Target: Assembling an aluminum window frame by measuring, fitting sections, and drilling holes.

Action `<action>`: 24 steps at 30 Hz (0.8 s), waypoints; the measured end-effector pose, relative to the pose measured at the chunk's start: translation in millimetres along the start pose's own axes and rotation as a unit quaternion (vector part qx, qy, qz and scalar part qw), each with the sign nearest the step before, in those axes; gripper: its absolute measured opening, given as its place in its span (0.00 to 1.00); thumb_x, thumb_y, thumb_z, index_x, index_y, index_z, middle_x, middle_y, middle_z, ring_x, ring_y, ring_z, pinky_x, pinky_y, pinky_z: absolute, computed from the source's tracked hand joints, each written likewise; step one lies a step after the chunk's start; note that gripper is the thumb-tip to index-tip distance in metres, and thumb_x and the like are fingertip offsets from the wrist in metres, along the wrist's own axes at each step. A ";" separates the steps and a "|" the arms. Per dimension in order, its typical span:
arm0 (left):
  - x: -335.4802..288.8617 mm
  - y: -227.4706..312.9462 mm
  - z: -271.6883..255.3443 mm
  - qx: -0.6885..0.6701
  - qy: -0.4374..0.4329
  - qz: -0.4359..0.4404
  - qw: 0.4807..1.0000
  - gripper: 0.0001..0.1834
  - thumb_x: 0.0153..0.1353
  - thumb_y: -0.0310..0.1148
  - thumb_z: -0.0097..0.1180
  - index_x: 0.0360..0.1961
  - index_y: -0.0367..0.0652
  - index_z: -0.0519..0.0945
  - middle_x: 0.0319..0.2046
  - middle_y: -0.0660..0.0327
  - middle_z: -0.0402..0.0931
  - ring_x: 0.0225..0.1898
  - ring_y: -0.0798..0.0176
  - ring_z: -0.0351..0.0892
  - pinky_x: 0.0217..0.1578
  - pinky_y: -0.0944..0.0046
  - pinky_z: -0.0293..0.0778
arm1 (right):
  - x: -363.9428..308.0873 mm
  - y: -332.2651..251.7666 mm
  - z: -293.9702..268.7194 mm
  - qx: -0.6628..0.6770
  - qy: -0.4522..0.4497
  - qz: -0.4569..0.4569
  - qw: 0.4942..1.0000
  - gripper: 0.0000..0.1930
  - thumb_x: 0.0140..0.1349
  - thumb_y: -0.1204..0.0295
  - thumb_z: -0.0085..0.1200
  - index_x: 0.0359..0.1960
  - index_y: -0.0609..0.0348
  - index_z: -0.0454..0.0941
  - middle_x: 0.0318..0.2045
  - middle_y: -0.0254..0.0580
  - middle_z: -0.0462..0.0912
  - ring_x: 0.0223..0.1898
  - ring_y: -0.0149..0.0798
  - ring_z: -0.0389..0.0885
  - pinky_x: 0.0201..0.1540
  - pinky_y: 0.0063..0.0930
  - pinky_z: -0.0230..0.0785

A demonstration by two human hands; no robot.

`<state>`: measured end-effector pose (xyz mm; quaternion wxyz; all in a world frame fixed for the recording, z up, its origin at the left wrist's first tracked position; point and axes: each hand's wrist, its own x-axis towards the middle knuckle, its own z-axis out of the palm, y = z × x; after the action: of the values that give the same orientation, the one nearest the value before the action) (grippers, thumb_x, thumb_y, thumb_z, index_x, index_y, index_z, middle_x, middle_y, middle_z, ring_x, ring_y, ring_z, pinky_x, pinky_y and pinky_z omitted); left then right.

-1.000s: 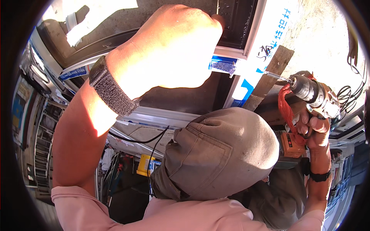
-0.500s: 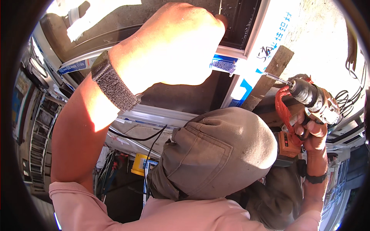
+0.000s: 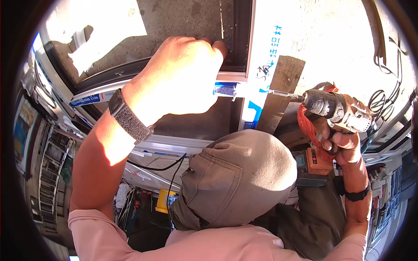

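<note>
Two hands busy: left hand [image 3: 180, 78] braces pale frame [image 3: 261, 56], fingers curled against it; right hand [image 3: 344, 141] clamped on orange drill [image 3: 335, 108], bit at frame's right edge, beside wooden block [image 3: 281, 93]. Judgement: keep bit square, press steadily, frame firm.

Cap [image 3: 239, 182] likely blocks between drill [image 3: 335, 108], frame [image 3: 257, 78].
</note>
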<state>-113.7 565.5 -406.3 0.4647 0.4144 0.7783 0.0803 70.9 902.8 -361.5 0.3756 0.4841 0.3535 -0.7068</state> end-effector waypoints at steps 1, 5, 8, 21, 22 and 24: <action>-0.5 2.0 -0.7 -0.002 -0.004 0.002 1.000 0.24 0.40 0.35 0.65 0.38 0.31 0.76 0.23 0.48 0.77 0.29 0.48 0.82 0.35 0.55 0.79 | -2.5 -0.1 -1.5 0.004 0.003 -0.002 1.000 0.27 0.45 0.67 0.71 0.48 0.60 0.75 0.29 0.43 0.80 0.22 0.34 0.76 0.25 0.25 0.70; 1.0 3.3 -5.8 0.001 0.018 0.024 1.000 0.24 0.38 0.35 0.66 0.37 0.31 0.77 0.23 0.48 0.77 0.30 0.48 0.82 0.35 0.55 0.79 | -7.1 0.2 -2.3 0.011 0.012 -0.006 1.000 0.25 0.46 0.67 0.71 0.46 0.58 0.75 0.24 0.38 0.75 0.21 0.31 0.73 0.23 0.23 0.66; 0.2 4.4 -6.5 0.001 0.052 0.018 0.998 0.24 0.38 0.34 0.65 0.37 0.32 0.78 0.25 0.47 0.79 0.30 0.47 0.82 0.36 0.55 0.80 | -9.5 -3.1 4.8 0.004 0.028 -0.010 1.000 0.23 0.46 0.70 0.68 0.45 0.63 0.75 0.25 0.41 0.78 0.21 0.31 0.74 0.25 0.24 0.68; -1.7 6.6 -3.4 0.067 0.001 -0.031 0.997 0.22 0.41 0.36 0.63 0.38 0.34 0.78 0.29 0.46 0.79 0.35 0.45 0.82 0.41 0.53 0.79 | -4.3 -1.1 0.0 0.005 -0.024 -0.050 0.998 0.17 0.52 0.73 0.64 0.43 0.63 0.78 0.33 0.43 0.85 0.25 0.32 0.80 0.30 0.24 0.76; -2.3 7.3 -0.2 0.062 0.003 -0.029 0.998 0.21 0.42 0.36 0.63 0.37 0.34 0.78 0.30 0.46 0.79 0.36 0.45 0.82 0.43 0.52 0.79 | -6.0 0.5 0.1 0.008 -0.025 -0.042 0.999 0.17 0.51 0.73 0.64 0.44 0.63 0.78 0.33 0.43 0.85 0.24 0.32 0.80 0.29 0.24 0.76; -2.3 8.7 0.8 0.075 0.018 -0.027 0.997 0.21 0.42 0.36 0.63 0.37 0.34 0.78 0.30 0.46 0.79 0.37 0.45 0.82 0.43 0.53 0.79 | -6.6 1.9 -2.1 -0.004 -0.012 -0.053 0.999 0.19 0.51 0.71 0.64 0.46 0.63 0.78 0.33 0.43 0.84 0.24 0.32 0.80 0.29 0.24 0.76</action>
<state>-107.5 569.3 -400.8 0.4204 0.4255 0.8012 0.0163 75.1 905.0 -356.1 0.3439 0.4550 0.3769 -0.7299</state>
